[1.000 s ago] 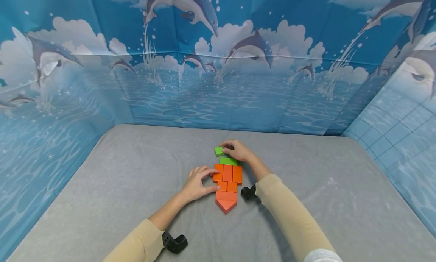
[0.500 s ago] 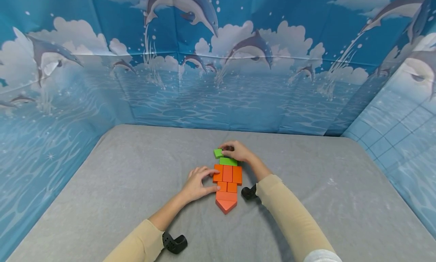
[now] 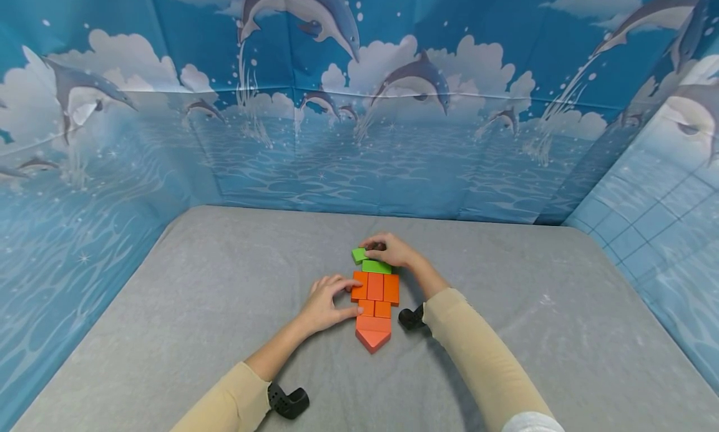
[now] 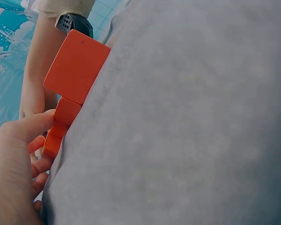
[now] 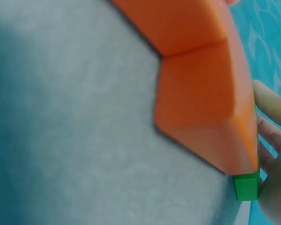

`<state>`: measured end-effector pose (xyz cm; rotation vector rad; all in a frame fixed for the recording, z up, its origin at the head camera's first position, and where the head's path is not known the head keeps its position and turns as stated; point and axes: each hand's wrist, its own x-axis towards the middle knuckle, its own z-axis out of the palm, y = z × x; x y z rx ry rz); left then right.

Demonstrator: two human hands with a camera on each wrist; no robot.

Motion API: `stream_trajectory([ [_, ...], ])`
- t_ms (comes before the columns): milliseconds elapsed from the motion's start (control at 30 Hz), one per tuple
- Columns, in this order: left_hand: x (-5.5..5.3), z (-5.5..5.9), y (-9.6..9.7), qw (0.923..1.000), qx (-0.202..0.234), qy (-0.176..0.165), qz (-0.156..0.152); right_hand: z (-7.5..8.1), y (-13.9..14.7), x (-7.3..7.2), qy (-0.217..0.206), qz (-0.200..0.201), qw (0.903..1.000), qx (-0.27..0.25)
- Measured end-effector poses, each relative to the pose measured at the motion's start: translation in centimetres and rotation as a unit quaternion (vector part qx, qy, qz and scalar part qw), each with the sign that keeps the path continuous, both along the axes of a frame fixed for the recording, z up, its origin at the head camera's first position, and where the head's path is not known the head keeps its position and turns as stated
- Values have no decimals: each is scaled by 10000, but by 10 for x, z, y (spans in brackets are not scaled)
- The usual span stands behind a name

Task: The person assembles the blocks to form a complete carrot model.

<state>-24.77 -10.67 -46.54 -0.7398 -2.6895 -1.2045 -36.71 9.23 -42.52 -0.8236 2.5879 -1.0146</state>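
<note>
Orange blocks [image 3: 375, 287] lie together on the grey cloth in the head view, with two small orange blocks [image 3: 382, 309] and a red-orange pointed end [image 3: 372, 339] nearer me. A long green block [image 3: 376, 267] lies against their far side. My right hand [image 3: 391, 249] pinches a small green block [image 3: 357, 255] just beyond the long one, at its left; the fingers hide part of it. My left hand [image 3: 324, 302] rests beside the row, thumb and index finger spread, their tips against the orange blocks' left edges. In the left wrist view the thumb touches an orange block [image 4: 68, 111].
Grey cloth [image 3: 224, 282] covers the tabletop. A dolphin-print curtain [image 3: 359, 170] rises behind the far edge and along both sides. Black wrist mounts [image 3: 289, 401] stick out from both sleeves.
The small green block in my right hand has shifted slightly left and toward me, closer to the long green block. My left hand has stayed in place.
</note>
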Motion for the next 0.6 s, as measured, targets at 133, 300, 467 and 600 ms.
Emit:
stream_trajectory([
  [133,0,0,0,10000,5,-8,-9,0,0,0,-99,-6,9999,-26],
  [300,0,0,1,10000,16,-22,-17,0,1,0,-118,-24,9999,30],
  [467,0,1,1,10000,33,-4,-23,0,3,-1,-4,129,9998,-177],
  [600,0,0,0,10000,90,12,-37,7,8,-1,299,204,9972,-660],
])
